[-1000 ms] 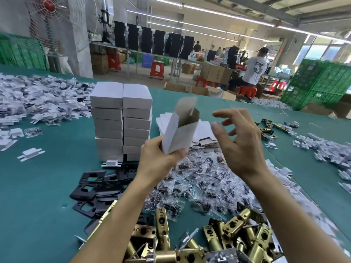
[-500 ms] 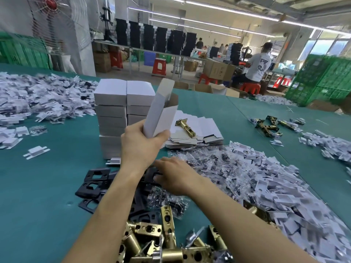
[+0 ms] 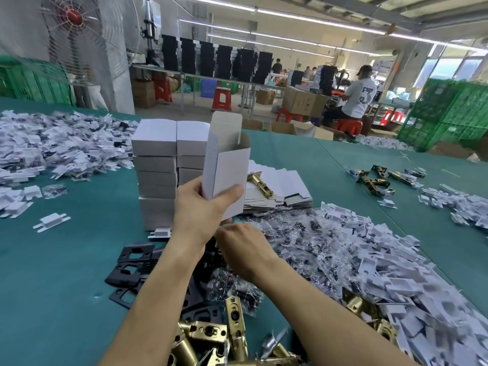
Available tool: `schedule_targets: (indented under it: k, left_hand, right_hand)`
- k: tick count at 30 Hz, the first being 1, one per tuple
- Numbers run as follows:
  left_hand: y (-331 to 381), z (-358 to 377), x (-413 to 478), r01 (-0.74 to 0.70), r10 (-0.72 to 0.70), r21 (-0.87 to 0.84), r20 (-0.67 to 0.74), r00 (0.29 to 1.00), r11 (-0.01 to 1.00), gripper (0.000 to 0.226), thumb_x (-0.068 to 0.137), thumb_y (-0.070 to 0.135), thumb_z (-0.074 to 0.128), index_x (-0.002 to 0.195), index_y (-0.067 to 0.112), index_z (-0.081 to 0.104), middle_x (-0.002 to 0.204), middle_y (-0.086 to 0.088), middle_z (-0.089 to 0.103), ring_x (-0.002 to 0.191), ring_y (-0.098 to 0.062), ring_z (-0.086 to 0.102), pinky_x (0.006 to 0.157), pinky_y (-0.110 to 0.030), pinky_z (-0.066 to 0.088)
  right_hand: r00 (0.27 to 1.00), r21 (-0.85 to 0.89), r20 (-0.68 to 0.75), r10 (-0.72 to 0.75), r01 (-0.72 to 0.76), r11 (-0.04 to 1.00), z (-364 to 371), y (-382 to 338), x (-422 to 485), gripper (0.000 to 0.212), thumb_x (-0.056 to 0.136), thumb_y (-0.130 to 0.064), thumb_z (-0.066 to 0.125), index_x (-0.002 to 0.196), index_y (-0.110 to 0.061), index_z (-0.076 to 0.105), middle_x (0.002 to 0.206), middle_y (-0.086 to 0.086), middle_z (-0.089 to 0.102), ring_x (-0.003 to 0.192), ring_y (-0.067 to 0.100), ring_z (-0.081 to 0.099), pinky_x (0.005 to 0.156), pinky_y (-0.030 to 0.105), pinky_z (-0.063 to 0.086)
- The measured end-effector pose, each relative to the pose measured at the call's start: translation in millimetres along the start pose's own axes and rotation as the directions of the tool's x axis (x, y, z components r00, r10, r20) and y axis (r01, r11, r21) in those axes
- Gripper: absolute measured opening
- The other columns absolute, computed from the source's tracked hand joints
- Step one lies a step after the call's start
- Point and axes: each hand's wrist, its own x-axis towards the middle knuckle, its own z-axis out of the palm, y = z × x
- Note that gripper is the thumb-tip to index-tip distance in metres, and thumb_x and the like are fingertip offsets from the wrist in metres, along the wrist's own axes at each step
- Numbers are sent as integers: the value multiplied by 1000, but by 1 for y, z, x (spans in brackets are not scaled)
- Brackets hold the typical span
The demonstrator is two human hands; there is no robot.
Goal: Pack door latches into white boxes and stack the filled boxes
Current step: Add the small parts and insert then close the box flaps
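— White box [image 3: 227,167], mouth up: why hold it so?
— Your left hand [image 3: 198,210] grips its lower end, thumb across the front, so brass latches [image 3: 208,332], heaped nearest you on the table [image 3: 52,273], drop straight in
— And the right hand [image 3: 243,249]?
— It is low among black plates [image 3: 129,270] and screw bags [image 3: 317,249]. Your left wrist hides its fingers, so you cannot tell its grasp. The filled stack [image 3: 158,167] stands just behind
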Motion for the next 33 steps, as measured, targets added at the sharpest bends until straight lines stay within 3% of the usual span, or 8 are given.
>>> schedule_targets:
  k: [3, 8, 10, 13, 17, 22, 28, 33]
  left_hand:
    - [1, -1, -1, -42, 43, -32, 37, 998, 999, 19, 74, 13, 86, 82, 25, 74, 76, 6, 75, 70, -11, 72, 57, -28, 60]
    - [-5, 3, -5, -13, 19, -37, 156, 988, 999, 24, 73, 8, 86, 85, 25, 74, 82, 4, 75, 75, -6, 70, 57, -24, 58]
    - [-9, 3, -5, -7, 5, 9, 200, 980, 1000, 25, 73, 7, 87, 90, 21, 75, 87, -5, 74, 79, -13, 69, 59, -25, 58]
    - [-13, 4, -6, 37, -37, 7, 264, 964, 999, 30, 72, 4, 87, 93, 22, 75, 96, -11, 73, 85, -19, 69, 62, -20, 56]
    - [-15, 5, -6, 81, -67, -34, 301, 951, 996, 31, 68, 5, 88, 89, 25, 77, 98, -11, 74, 84, -14, 71, 65, -19, 57]
    - [-17, 5, -8, 141, -100, -86, 371, 923, 986, 33, 51, 16, 88, 82, 23, 80, 94, -12, 75, 79, -13, 73, 66, -23, 59]
    - [-22, 5, -7, 115, -96, -28, 373, 923, 993, 29, 51, 17, 89, 79, 22, 80, 90, -11, 75, 77, -13, 71, 66, -27, 60]
    - [-22, 7, -8, 124, -108, -16, 400, 910, 992, 26, 57, 7, 90, 76, 21, 80, 86, -8, 75, 74, -12, 71, 64, -27, 60]
  right_hand:
    - [951, 389, -98, 294, -235, 891, -16, 11, -6, 31, 87, 1, 53, 71, -24, 55, 68, -13, 56, 57, 6, 55, 49, 27, 43]
    - [680, 824, 60, 731, -447, 348, -68, 52, -25, 28, 101, 0, 40, 110, -12, 63, 110, 13, 63, 73, 24, 71, 56, 31, 60]
    - [633, 875, 51, 772, -401, 271, -97, 64, -36, 31, 99, 5, 42, 117, -14, 59, 115, 15, 59, 68, 23, 72, 57, 27, 59]
    - [685, 883, -169, 709, -214, 417, -140, 66, -49, 45, 94, 6, 56, 131, -18, 54, 110, 9, 60, 78, 21, 74, 63, 28, 61]
    - [809, 745, -398, 432, 10, 667, -179, 48, -49, 31, 87, 4, 67, 106, -21, 64, 98, 2, 71, 87, 13, 74, 71, 26, 61]
    - [895, 282, -414, 167, -48, 958, -177, 26, -37, 11, 86, -14, 75, 96, -18, 79, 90, -5, 75, 85, 13, 70, 73, 42, 57]
    - [908, 28, -418, -12, 26, 999, -162, 10, -21, 9, 84, -17, 76, 91, -19, 80, 86, 7, 65, 80, 31, 61, 61, 44, 52]
    - [970, -121, -242, 18, -48, 992, -157, 20, -15, 18, 95, -29, 64, 108, -33, 76, 100, -7, 69, 92, 21, 50, 81, 39, 43]
